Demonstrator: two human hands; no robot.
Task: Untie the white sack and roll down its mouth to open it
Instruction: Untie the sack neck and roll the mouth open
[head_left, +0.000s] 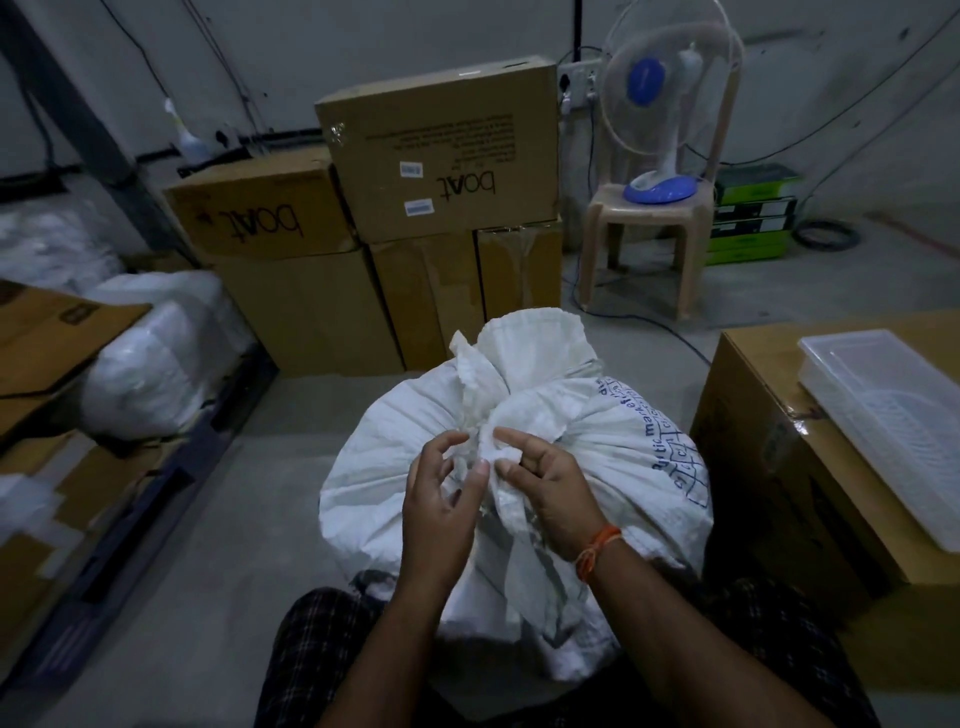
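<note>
Head view, single item: white sack (519, 467), lower centre of the frame, is stood upright between the knees, apparently so that its tied mouth is presented upward. The knot (480, 447) is seen at the fingertips. The left hand (441, 499) is held with fingers loosely curled beside the knot; a firm grip cannot be told. A fold of sacking just right of the knot is pinched by the right hand (545, 483).
</note>
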